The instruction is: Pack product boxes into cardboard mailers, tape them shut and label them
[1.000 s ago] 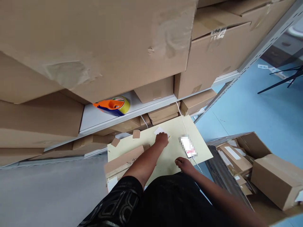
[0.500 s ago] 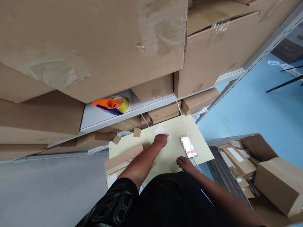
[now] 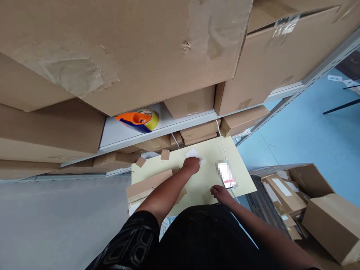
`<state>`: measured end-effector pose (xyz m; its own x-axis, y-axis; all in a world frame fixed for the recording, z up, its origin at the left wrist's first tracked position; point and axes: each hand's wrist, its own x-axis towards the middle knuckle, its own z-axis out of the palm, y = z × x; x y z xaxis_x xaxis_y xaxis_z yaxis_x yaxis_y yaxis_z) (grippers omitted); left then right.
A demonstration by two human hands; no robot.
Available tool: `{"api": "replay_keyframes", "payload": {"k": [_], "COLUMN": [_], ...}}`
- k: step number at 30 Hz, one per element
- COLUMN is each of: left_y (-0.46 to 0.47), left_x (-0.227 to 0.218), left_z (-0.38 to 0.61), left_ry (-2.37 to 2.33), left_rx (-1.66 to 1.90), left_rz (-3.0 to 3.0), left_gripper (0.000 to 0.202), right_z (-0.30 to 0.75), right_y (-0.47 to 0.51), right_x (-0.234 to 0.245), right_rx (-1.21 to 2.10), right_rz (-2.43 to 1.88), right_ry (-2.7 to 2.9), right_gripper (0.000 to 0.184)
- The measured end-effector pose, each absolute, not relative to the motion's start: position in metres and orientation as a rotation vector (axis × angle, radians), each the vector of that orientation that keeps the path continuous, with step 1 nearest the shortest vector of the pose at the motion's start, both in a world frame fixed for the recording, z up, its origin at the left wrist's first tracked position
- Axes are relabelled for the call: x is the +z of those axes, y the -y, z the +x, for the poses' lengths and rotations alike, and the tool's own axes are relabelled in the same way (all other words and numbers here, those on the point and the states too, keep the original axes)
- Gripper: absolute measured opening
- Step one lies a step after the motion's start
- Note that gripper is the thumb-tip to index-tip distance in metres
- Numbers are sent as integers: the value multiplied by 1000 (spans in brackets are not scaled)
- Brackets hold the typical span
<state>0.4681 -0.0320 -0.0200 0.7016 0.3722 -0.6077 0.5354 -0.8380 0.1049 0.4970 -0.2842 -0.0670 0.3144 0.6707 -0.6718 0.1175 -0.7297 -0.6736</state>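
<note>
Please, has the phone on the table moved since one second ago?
No. Measured against the right corner of the table, the phone shows no visible shift in any direction; only the camera's view has shifted a little.

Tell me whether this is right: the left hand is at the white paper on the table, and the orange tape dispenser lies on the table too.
Not quite: the orange tape dispenser lies on the shelf, not on the table, as the head view shows. The left hand is indeed at the white paper on the table.
</note>
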Motion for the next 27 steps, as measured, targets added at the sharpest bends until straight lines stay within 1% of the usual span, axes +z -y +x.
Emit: {"api": "replay_keyframes", "payload": {"k": [5,6,9,11,14,18,23,27], "left_y": [1,-6,-28,-39,-50,-61,-72,-78], "left_x": [-1,2,7,8,8,6,2,-2], "left_z": [468,467,464,460,453,443,438,435], "left_ry": [-960,-1001,-1088,-1131,-1182,-1219,-1238,-1275], "left_rx": [-779,-768,-756,-756,-769,-800,-822,-842], "left_rz": [2593,2579,2538,2512,2469,2411,2355,2316], "left_gripper": [49,48,35,34,39,37,37,36], "right_z": [511,515,528,535,543,547,544,544], "right_y": [247,234,188,155,112,80,73,75], "right_x": [-55,-52,-49,-50,-58,-71,-82,-86], "right_rx": [1257,1201,969,871,893,965,952,917], "right_rz": [-2154,-2170,-2270,-2340,-2381,-2441,-2521,-2527], "right_ry": [876,923,1148,1289,1340,1316,1339,1361], "right_gripper": [26,26,33,38,51,68,76,78]}}
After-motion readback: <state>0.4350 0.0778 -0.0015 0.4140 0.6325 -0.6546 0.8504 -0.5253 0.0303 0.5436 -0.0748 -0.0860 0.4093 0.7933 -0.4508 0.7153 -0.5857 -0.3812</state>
